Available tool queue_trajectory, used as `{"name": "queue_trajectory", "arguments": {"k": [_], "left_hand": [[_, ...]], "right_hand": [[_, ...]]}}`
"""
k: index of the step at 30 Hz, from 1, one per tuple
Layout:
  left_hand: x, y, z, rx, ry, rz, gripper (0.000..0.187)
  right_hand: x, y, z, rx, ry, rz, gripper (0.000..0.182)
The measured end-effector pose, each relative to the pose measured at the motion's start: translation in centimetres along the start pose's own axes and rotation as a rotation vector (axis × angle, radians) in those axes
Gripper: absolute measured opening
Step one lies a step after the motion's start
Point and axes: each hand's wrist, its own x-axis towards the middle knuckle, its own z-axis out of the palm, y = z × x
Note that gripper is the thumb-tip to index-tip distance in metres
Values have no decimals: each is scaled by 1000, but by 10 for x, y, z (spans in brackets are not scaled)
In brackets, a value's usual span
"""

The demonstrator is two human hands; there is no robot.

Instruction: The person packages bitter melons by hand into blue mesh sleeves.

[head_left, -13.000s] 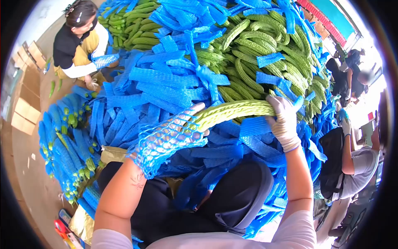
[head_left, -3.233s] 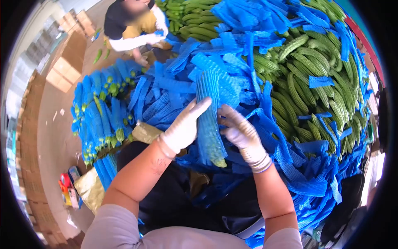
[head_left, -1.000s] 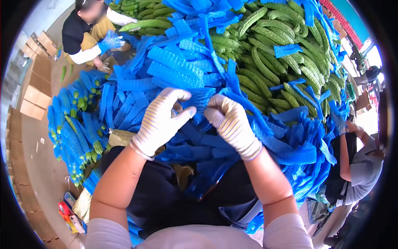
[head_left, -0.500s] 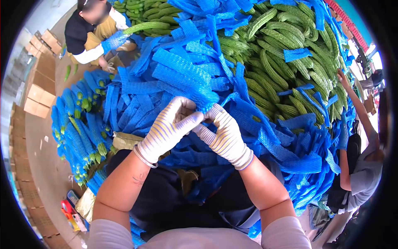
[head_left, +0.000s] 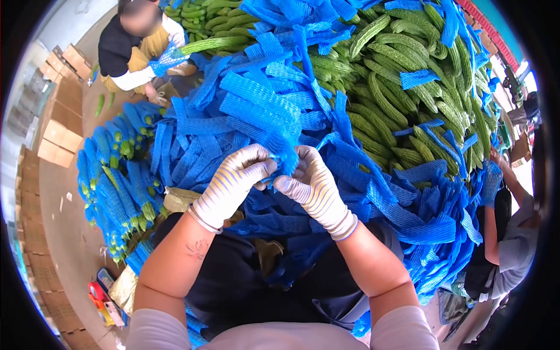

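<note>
In front of my lap, my left hand (head_left: pixel 233 182) and my right hand (head_left: pixel 315 189), both in white striped knit gloves, hold a blue foam net sleeve (head_left: pixel 282 153) between them. Thumbs and fingers pinch its near edge from either side. The far part of the sleeve points away from me and blurs into the heap of flat blue net sleeves (head_left: pixel 201 125) behind it. Long green ridged gourds (head_left: pixel 385 99) lie piled beyond the heap, to the right. On the left are stacked gourds in blue sleeves (head_left: pixel 114 184), their green ends showing.
A person (head_left: pixel 131 49) crouches at upper left, a gloved hand holding a gourd (head_left: pixel 216 44). Another person (head_left: pixel 513 245) works at the right edge. Cardboard boxes (head_left: pixel 61 131) line the left side. A red-handled tool (head_left: pixel 96 290) lies on the floor at lower left.
My hands have lowered slightly and moved a little apart, spreading the near edge of the net sleeve. The person on the right has drawn an arm lower.
</note>
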Motion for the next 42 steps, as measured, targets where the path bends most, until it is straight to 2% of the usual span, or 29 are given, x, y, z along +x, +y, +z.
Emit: {"name": "queue_trajectory", "arguments": {"k": [1,4,5,7,8,11,12,13,14,15,17,18,19,21,23,25,27,29,30,33,34,35,36,37,38,39,40,41,42], "left_hand": [[-1,-1,0,24,-44,33,10],[-5,-1,-4,-73,-59,-16,11],[-3,2,-9,-130,-95,-24,12],[-6,12,-17,-162,24,-7,13],[-4,15,-20,-108,30,20,13],[-3,9,-5,91,88,110,13],[-7,2,12,289,172,316,12],[-11,4,24,488,48,539,14],[-18,13,36,559,-143,619,19],[-26,10,46,415,-332,484,24],[-20,-1,49,530,-381,682,28],[-13,-4,45,671,-310,760,30],[-8,-4,41,815,-240,835,33],[-7,-1,41,967,-59,715,40],[-2,-15,34,1098,80,708,34],[-1,-19,29,1279,47,516,25],[11,-38,13,1276,60,475,20],[16,-45,3,1132,238,790,21],[14,-45,3,1132,243,790,21],[9,-37,6,-545,67,328,20],[11,-40,4,-548,68,326,20],[16,-38,3,-433,85,271,24],[20,-37,3,-319,99,213,28],[21,-33,-3,93,-54,265,34],[23,-37,-1,573,12,451,36],[26,-45,0,1058,84,629,37],[26,-58,-4,1199,59,776,38],[27,-59,-2,1353,74,821,39],[30,-58,-4,1354,-12,717,39]], "right_hand": [[0,0,-2,0,0,-3,33],[5,2,-16,-444,-40,-135,35],[8,5,-29,-471,9,-70,28],[15,-1,-45,-647,61,-200,27],[18,-4,-47,-796,161,-234,25],[21,1,-42,-1059,214,-337,22],[21,8,-41,-1224,165,-377,23],[20,12,-36,-1269,74,-251,26],[22,28,-41,-1026,-43,-108,25],[26,41,-47,-784,-164,43,24],[29,51,-59,-616,-161,-18,20],[27,32,-50,16,-14,272,19],[27,24,-43,63,97,147,15],[24,7,-39,-472,216,-112,15],[27,19,-50,-730,280,-335,13],[18,10,-33,-980,271,-327,13],[12,15,-26,-1122,194,-324,15],[8,16,-16,-1233,167,-321,15],[4,9,-8,-1235,155,-233,16],[3,16,-6,-1065,55,-313,13],[6,10,-7,-1079,8,-621,12],[11,10,-7,-938,59,-781,10],[6,6,-8,-627,103,-486,8],[2,-1,-6,-313,144,-197,6],[1,-3,-9,-185,120,-168,4],[-2,-4,-8,-188,120,-168,4],[-9,-3,-5,-341,11,-201,6],[-15,0,-2,-492,-101,-229,8],[-18,8,0,-517,-235,-192,13]]}}
